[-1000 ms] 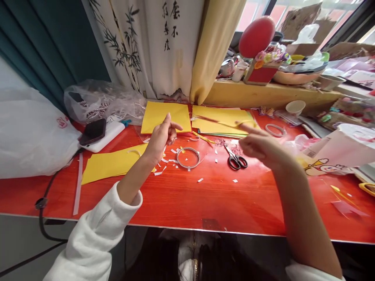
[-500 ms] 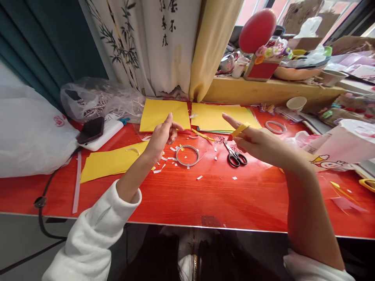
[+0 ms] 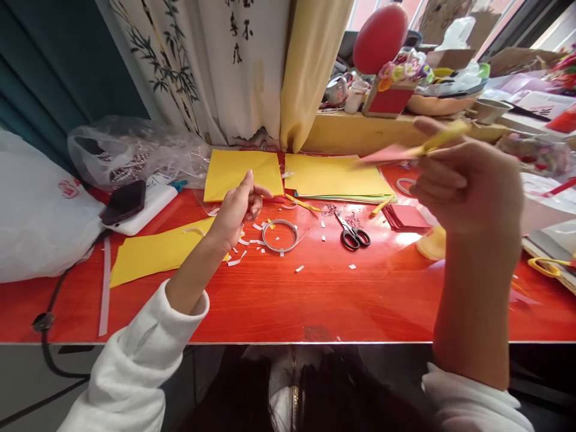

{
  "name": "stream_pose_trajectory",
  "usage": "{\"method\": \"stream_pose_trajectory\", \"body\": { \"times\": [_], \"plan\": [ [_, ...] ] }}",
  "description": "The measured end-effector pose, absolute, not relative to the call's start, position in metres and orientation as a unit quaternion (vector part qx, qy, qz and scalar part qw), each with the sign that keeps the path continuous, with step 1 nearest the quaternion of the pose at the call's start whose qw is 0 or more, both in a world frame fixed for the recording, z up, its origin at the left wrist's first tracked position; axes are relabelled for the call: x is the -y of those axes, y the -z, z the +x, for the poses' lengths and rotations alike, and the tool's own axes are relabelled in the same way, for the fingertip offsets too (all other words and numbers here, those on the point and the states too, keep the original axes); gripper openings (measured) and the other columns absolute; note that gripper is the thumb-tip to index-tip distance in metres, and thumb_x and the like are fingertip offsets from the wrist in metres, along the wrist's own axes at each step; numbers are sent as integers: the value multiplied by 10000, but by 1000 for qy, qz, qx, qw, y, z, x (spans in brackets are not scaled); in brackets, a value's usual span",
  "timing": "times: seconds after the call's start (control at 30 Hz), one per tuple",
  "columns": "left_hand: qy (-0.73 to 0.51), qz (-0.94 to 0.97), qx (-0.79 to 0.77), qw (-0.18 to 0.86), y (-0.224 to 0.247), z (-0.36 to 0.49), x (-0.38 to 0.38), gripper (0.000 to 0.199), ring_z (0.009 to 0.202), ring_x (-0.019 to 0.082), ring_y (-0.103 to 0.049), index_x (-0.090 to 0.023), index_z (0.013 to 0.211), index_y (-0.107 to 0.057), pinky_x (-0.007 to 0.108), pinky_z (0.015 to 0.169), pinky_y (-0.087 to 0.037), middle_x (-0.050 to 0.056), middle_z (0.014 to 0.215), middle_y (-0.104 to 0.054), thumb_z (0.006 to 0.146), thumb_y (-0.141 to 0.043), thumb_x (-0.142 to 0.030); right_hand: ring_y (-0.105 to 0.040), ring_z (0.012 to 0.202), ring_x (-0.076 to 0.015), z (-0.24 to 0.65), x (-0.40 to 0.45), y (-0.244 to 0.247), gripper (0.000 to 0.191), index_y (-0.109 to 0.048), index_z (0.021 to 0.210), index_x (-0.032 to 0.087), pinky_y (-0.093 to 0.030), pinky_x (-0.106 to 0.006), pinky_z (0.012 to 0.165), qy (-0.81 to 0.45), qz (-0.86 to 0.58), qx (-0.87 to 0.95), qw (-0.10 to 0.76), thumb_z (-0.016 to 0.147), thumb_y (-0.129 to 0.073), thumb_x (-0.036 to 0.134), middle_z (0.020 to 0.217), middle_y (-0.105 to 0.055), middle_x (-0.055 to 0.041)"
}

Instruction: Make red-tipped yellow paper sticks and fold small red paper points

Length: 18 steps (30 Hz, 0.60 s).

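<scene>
My right hand (image 3: 468, 180) is raised over the right side of the table, fingers closed on a motion-blurred pink-and-yellow piece (image 3: 389, 155). Its pink end points left; the yellow part sticks out above the knuckles. My left hand (image 3: 240, 207) hovers left of centre, thumb up and apart from the index finger, other fingers loosely curled. Nothing shows in it. Yellow paper sheets (image 3: 243, 171) lie just behind it. A tape ring (image 3: 280, 251) and black-handled scissors (image 3: 355, 238) lie to its right. Nearer my right hand are a stack of red paper squares (image 3: 407, 218) and a yellow strip (image 3: 382, 206).
More yellow sheets (image 3: 333, 174) lie at the back, and others (image 3: 153, 258) at left. White paper scraps are scattered mid-table. A phone (image 3: 123, 202) and a white plastic bag (image 3: 40, 210) stand left. The cluttered sill holds a red balloon (image 3: 380, 39). Yellow-handled scissors (image 3: 546, 267) lie far right.
My right hand has risen and moved right with the pink-and-yellow piece, uncovering the red squares and yellow strip. The view has shifted slightly; my left hand keeps its pose.
</scene>
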<state>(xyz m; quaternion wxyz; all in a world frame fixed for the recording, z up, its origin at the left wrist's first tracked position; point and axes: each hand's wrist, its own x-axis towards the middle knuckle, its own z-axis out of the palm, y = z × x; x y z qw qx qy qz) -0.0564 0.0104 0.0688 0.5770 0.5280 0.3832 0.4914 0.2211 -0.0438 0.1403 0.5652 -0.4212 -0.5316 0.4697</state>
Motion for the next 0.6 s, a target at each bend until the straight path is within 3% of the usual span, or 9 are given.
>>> {"method": "stream_pose_trajectory", "body": {
  "times": [0.07,0.17,0.23,0.3,0.43,0.6],
  "plan": [
    [-491,527,-388,574,-69,-56,-10,515,344,28,-260,-136,682,-590,200,364,-192,-53,417,-321,830,-411,-595,-89,369,-54,221,37,-131,389,-546,1082,175,-50,-227,381,-498,-452,501,545,709,-451,115,408,-214,100],
    [-485,533,-398,568,-69,-56,-8,534,353,34,-258,-144,677,-581,210,369,-190,-53,422,-316,814,-402,-628,-169,389,-55,204,33,-116,480,-467,1217,150,-91,-237,420,-509,-508,522,459,740,-518,154,429,-263,98],
    [-480,541,-407,558,-69,-55,-7,538,358,37,-257,-147,672,-575,214,374,-195,-50,425,-318,824,-382,-626,-214,400,-66,190,39,-114,535,-430,1287,204,-130,-238,427,-523,-478,577,406,761,-528,193,455,-270,86],
    [-481,546,-412,548,-70,-55,-7,536,360,39,-256,-150,669,-570,216,379,-201,-48,427,-319,833,-370,-619,-207,399,-73,185,45,-121,581,-397,1324,278,-133,-240,427,-483,-442,617,438,765,-530,186,470,-218,83],
    [-485,550,-407,545,-73,-56,-5,540,363,40,-250,-149,675,-578,219,380,-192,-48,432,-310,825,-377,-627,-162,429,-86,201,47,-129,601,-404,1299,350,-118,-249,433,-345,-429,578,602,750,-519,134,499,-170,71],
    [-476,559,-408,542,-73,-57,-5,552,381,42,-239,-145,684,-588,213,387,-194,-45,447,-302,825,-368,-631,-228,418,-86,214,37,-122,594,-387,1317,303,-131,-255,440,-415,-463,596,508,760,-522,144,480,-268,78]
  ]
}}
